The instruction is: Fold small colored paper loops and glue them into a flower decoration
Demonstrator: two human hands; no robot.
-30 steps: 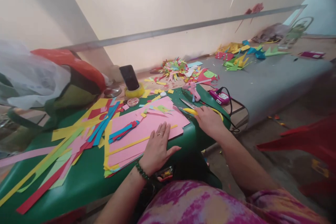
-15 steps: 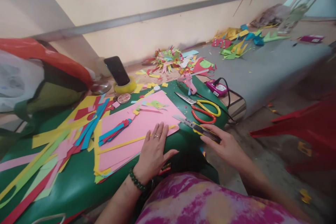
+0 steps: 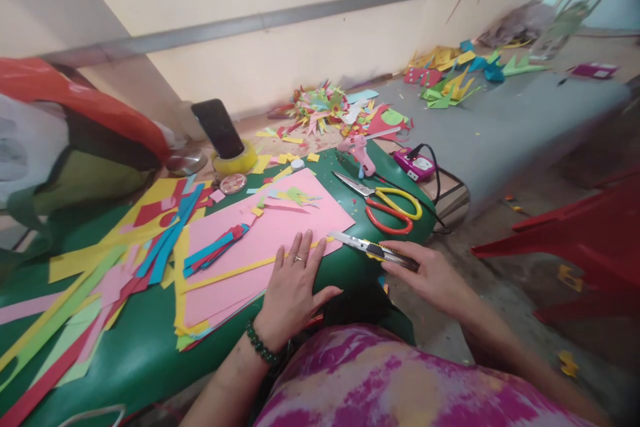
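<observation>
My left hand (image 3: 295, 280) lies flat with its fingers spread on a stack of pink paper (image 3: 270, 247), pressing across a narrow yellow paper strip (image 3: 230, 273). In my right hand (image 3: 425, 277) is a utility knife (image 3: 377, 250), its blade out and pointing left. The blade tip is at the right end of the yellow strip, near the edge of the stack; whether it touches the paper I cannot tell. Blue and red strips (image 3: 215, 248) lie on the pink sheet, left of my left hand. Scissors (image 3: 380, 201) with red and yellow handles rest beyond the knife.
A pink glue gun (image 3: 359, 155) and a purple power socket (image 3: 415, 164) are behind the scissors. A phone (image 3: 218, 127) leans on a yellow tape roll (image 3: 236, 160). Coloured strips (image 3: 115, 280) cover the green surface's left side. A red chair (image 3: 575, 240) stands at right.
My right hand has turned the knife flatter, bringing its blade tip down to the yellow strip's right end. My left hand stays on the paper.
</observation>
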